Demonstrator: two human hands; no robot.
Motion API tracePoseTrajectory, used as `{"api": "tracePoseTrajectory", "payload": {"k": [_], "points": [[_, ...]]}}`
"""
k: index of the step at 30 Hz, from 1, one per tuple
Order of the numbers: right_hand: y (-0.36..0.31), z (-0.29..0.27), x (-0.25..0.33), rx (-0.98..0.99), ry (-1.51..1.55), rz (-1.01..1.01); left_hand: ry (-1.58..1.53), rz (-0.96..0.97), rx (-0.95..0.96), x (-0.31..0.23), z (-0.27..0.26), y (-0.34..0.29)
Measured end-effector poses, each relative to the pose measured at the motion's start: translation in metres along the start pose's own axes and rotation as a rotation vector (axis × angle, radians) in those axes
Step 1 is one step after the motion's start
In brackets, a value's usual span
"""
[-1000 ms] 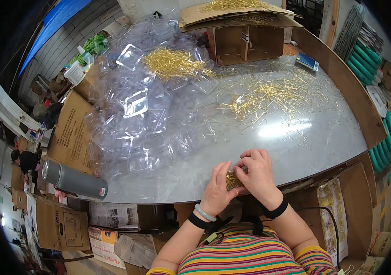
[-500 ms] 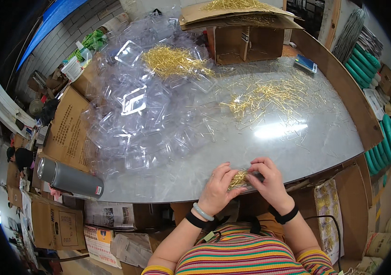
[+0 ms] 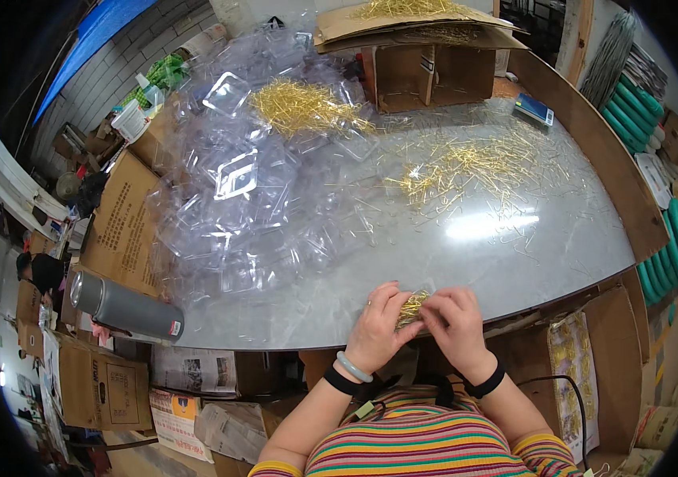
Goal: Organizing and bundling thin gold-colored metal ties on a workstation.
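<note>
Near the front edge of the table, my left hand (image 3: 376, 327) is closed around a small bundle of gold wire hooks (image 3: 412, 307). My right hand (image 3: 456, 324) meets it from the other side, with thumb and fingers pinched at the end of the bundle. Whether a clear case lies under the hooks is hidden by my fingers. Farther off on the right is a loose, scattered pile of the same gold hooks (image 3: 474, 171). On the left spreads a large heap of clear plastic cases (image 3: 255, 219), with another pile of gold hooks (image 3: 303, 110) on top.
A grey tumbler (image 3: 128, 308) lies at the left front edge of the grey table (image 3: 331, 314). At the back stands a cardboard box (image 3: 460, 75); a blue-topped small box (image 3: 533, 110) sits near the right cardboard border (image 3: 601, 143). A person (image 3: 40, 272) is far left.
My right hand has shifted slightly left, its fingers drawing closer together at the bundle. My left hand keeps its hold on the hooks. The whole view has moved slightly.
</note>
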State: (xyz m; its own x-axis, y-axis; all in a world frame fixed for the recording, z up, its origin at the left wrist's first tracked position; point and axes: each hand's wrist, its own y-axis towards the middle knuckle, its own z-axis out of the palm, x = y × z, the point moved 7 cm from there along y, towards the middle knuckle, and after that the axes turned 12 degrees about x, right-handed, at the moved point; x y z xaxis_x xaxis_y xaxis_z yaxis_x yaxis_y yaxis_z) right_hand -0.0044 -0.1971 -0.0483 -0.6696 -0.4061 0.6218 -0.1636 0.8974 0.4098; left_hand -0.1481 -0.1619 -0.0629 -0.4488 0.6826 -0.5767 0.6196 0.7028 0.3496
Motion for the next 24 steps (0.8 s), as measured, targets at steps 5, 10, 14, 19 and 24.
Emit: {"api": "tracePoseTrajectory", "payload": {"k": [5,10,14,19,24], "points": [[0.012,-0.002,-0.003,0.026,-0.074,-0.004,-0.014,0.009,0.011,0.001,0.0,-0.002],[0.011,-0.004,-0.015,-0.01,0.065,0.102,0.089,0.03,0.018,-0.001,0.003,-0.002],[0.013,0.001,-0.007,-0.001,-0.012,0.061,0.045,0.016,0.023,0.002,0.004,-0.002],[0.023,0.0,0.007,0.129,-0.165,-0.022,-0.069,-0.033,0.004,0.007,0.004,-0.006],[0.018,0.002,-0.012,0.138,-0.127,-0.018,-0.007,0.016,-0.075,0.002,-0.006,-0.005]]}}
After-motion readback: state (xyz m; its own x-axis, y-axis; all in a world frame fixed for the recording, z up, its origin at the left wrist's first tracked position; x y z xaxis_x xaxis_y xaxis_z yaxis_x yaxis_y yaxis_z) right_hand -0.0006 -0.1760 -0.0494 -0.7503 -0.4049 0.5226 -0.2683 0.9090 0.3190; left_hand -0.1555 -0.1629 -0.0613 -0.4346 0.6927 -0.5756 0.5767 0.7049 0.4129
